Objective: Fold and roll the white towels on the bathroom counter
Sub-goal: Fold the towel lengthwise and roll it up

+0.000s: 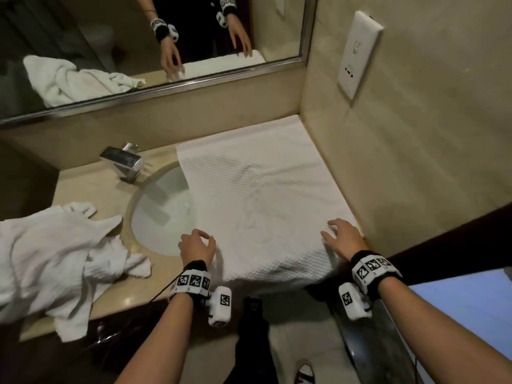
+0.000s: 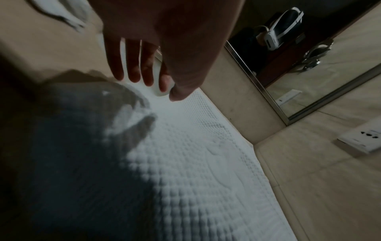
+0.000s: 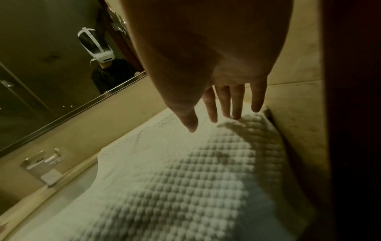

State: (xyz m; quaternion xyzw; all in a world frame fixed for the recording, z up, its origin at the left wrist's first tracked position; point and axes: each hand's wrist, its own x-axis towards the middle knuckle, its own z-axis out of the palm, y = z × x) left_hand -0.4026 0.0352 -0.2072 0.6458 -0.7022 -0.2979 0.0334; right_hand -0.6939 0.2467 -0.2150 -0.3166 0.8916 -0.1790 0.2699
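Spreading and smoothing step, by the look of it: flat waffle towel (image 1: 257, 200) under both hands. Left hand (image 1: 197, 246) loosely curled, right hand (image 1: 343, 237) splayed, apart, neither gripping. Next, probably: pinching the near edge beneath them, folding away. Count: one flat towel, one crumpled heap (image 1: 52, 261) left of the left hand.

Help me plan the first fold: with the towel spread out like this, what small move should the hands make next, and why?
Probably grip the near edge and carry it toward the mirror. The spread towel lies flat, partly over the sink, its near edge draping off the counter. The left hand and right hand hover at the near corners, gripping nothing.
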